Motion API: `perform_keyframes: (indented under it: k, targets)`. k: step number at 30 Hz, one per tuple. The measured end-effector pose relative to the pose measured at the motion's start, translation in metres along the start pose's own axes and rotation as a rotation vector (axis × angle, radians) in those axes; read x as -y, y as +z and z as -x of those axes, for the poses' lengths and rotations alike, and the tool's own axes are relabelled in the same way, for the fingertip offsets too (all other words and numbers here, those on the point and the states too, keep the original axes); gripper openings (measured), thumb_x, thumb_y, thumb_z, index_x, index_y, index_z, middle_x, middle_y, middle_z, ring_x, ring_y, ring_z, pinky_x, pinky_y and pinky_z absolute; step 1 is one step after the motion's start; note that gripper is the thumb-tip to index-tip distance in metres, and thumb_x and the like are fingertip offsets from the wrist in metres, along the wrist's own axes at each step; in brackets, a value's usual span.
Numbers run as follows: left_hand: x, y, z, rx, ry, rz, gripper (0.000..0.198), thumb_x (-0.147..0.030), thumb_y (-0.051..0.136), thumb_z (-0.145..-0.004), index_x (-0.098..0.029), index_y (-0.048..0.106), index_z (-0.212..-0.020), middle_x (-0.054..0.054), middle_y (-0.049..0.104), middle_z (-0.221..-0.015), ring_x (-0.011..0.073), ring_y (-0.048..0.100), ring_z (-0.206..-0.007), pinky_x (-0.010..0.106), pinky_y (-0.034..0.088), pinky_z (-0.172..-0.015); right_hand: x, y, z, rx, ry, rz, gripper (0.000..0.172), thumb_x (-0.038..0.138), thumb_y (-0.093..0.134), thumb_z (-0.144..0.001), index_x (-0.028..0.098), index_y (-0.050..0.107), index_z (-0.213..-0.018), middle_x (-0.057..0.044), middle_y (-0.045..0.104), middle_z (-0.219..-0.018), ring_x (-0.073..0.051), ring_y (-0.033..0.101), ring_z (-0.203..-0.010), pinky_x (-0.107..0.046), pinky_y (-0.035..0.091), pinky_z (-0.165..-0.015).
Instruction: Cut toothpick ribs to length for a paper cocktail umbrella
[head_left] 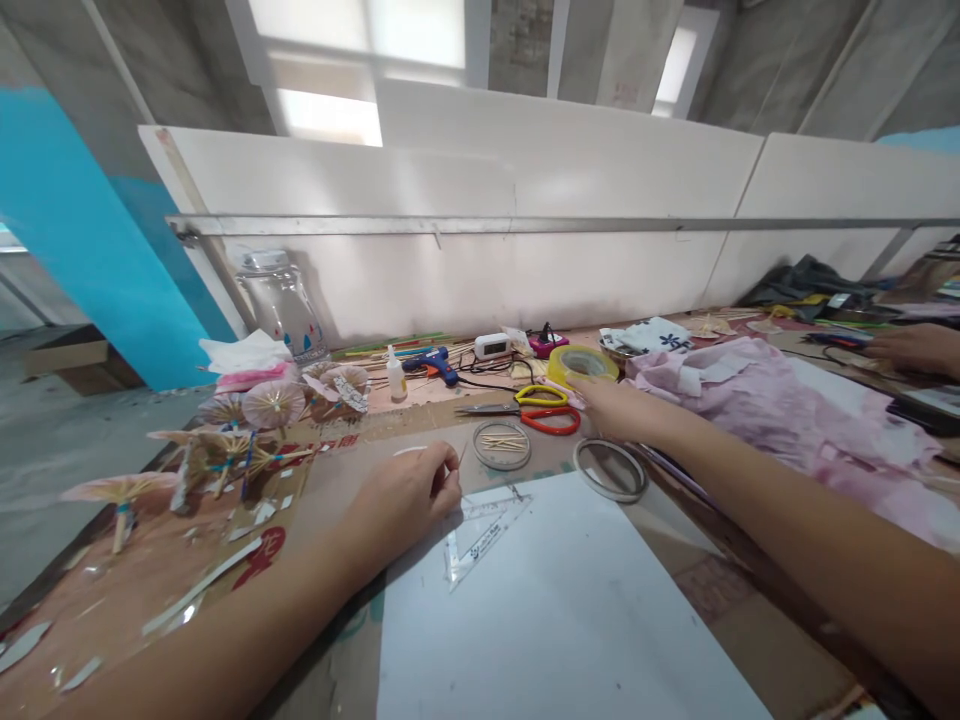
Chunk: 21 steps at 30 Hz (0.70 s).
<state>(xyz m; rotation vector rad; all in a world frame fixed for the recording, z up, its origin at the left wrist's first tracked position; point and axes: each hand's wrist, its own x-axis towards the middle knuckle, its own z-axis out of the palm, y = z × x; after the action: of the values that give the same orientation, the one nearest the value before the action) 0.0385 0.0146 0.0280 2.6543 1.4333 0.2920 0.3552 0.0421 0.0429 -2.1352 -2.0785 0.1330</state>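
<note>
My left hand (409,500) is closed in a pinch at the top left corner of a white paper sheet (570,610). A thin pale stick, like a toothpick (463,454), pokes up from its fingertips. Beside it lie a clear set square (484,545) on the paper and a ring (502,462) with several toothpicks inside. My right hand (600,402) reaches past a second ring (611,472) to the near side of a yellow tape roll (583,362), by a pink item. Its fingertips are hard to make out. Scissors (551,408) with yellow and red handles lie just left of it.
Small paper umbrellas (274,403) and scraps crowd the left side. Behind stand a glue bottle (396,375), a blue glue gun (435,364) and a clear jar (277,300). Pink cloth (787,420) is heaped at right. Another person's hand (915,348) shows at the far right.
</note>
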Motion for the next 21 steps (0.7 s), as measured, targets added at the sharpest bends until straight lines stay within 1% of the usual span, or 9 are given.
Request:
perform_keyframes:
  k: [3,5,7,9,11,14,17,19,21]
  targets:
    - [0.001,0.001,0.0,-0.027,0.022,0.012,0.011,-0.022,0.052,-0.093,-0.023,0.063,-0.088,0.0,0.071,-0.075,0.0172,0.064,-0.068,0.027,0.039,-0.063,-0.005,-0.002,0.007,0.013,0.002,0.094,0.043,0.017,0.055,-0.091,0.012,0.063,-0.134,-0.024,0.072,-0.12,-0.035,0.072,-0.101,-0.038,0.05,-0.081]
    - [0.001,0.0,0.001,-0.035,0.028,0.021,0.012,-0.02,0.052,-0.092,-0.023,0.062,-0.086,0.0,0.071,-0.074,0.0172,0.064,-0.068,0.027,0.04,-0.064,0.0,-0.004,0.007,-0.005,-0.023,0.121,0.044,0.02,0.05,-0.095,0.014,0.062,-0.137,-0.022,0.07,-0.127,-0.035,0.069,-0.11,-0.04,0.05,-0.087]
    - [0.0,-0.001,0.002,-0.036,0.029,0.03,0.012,-0.019,0.052,-0.091,-0.023,0.062,-0.084,-0.001,0.07,-0.072,0.0171,0.064,-0.068,0.026,0.04,-0.064,0.009,-0.003,0.002,-0.01,-0.08,0.119,0.05,0.018,0.05,-0.095,0.019,0.058,-0.144,-0.018,0.068,-0.135,-0.033,0.067,-0.117,-0.038,0.05,-0.092]
    - [0.0,0.0,0.002,-0.049,0.03,0.061,0.01,-0.02,0.053,-0.089,-0.023,0.061,-0.083,-0.001,0.069,-0.071,0.0173,0.064,-0.069,0.027,0.041,-0.065,0.018,0.001,-0.006,0.014,-0.161,0.104,0.058,0.014,0.053,-0.091,0.025,0.055,-0.148,-0.013,0.066,-0.14,-0.03,0.067,-0.119,-0.035,0.05,-0.094]
    - [0.003,0.004,0.002,-0.068,0.032,0.106,0.008,-0.02,0.054,-0.088,-0.023,0.06,-0.083,-0.001,0.069,-0.073,0.0171,0.064,-0.069,0.027,0.04,-0.065,0.024,0.008,-0.016,0.059,-0.25,0.089,0.062,0.01,0.057,-0.086,0.028,0.057,-0.146,-0.011,0.067,-0.14,-0.028,0.067,-0.118,-0.032,0.05,-0.092]
    - [0.009,0.012,0.0,-0.087,0.035,0.166,0.007,-0.019,0.053,-0.086,-0.022,0.058,-0.084,-0.001,0.069,-0.076,0.016,0.063,-0.069,0.026,0.039,-0.063,0.028,0.019,-0.031,0.101,-0.355,0.07,0.056,0.008,0.061,-0.083,0.025,0.066,-0.136,-0.012,0.069,-0.135,-0.026,0.068,-0.113,-0.029,0.05,-0.09]
    - [0.013,0.016,-0.002,-0.109,0.036,0.227,0.006,-0.017,0.053,-0.085,-0.022,0.055,-0.082,-0.002,0.067,-0.076,0.0149,0.061,-0.069,0.025,0.039,-0.064,0.028,0.021,-0.041,0.088,-0.39,0.048,0.049,0.009,0.067,-0.078,0.022,0.072,-0.125,-0.015,0.073,-0.12,-0.027,0.07,-0.1,-0.028,0.049,-0.081]
    - [0.015,0.017,-0.003,-0.122,0.036,0.269,0.007,-0.016,0.052,-0.084,-0.022,0.053,-0.08,-0.003,0.066,-0.074,0.0142,0.059,-0.068,0.025,0.039,-0.064,0.028,0.017,-0.044,0.041,-0.382,0.016,0.045,0.011,0.069,-0.077,0.02,0.073,-0.12,-0.014,0.074,-0.109,-0.027,0.069,-0.092,-0.028,0.047,-0.075]
    - [0.016,0.017,-0.004,-0.134,0.034,0.313,0.009,-0.016,0.052,-0.083,-0.022,0.051,-0.077,-0.003,0.064,-0.073,0.0137,0.058,-0.067,0.024,0.039,-0.064,0.029,0.011,-0.043,-0.045,-0.353,-0.037,0.038,0.015,0.069,-0.079,0.018,0.071,-0.117,-0.014,0.073,-0.104,-0.027,0.068,-0.09,-0.029,0.046,-0.073]
